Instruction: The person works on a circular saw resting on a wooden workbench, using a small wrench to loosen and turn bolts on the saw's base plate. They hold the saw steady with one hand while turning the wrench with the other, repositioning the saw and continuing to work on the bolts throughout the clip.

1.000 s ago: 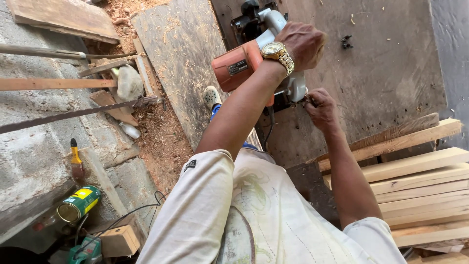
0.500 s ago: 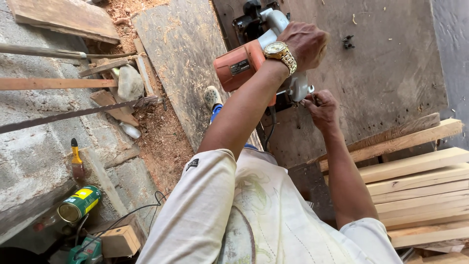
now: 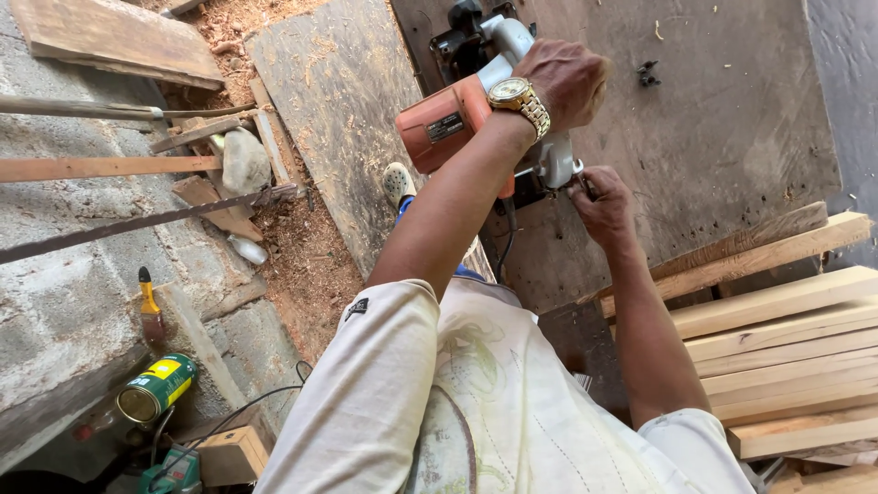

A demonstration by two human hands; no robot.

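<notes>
1. Gripping the top of the orange power saw (image 3: 448, 123), the left hand (image 3: 567, 82) stays wrapped tight around its handle, upper centre of the frame.
2. Just below it, the right hand (image 3: 599, 197) pinches its fingers together on a small part at the saw's silver housing; exactly what they hold is too small to tell.
3. To do this well, I judge the upper hand should keep the saw braced steady while the lower fingers work.
4. The saw rests on the dark workbench (image 3: 732, 119), right under both hands.
5. Stacked planks (image 3: 786, 338) lie lower right; sawdust (image 3: 306, 265) and a tin can (image 3: 155, 389) lie left.
</notes>
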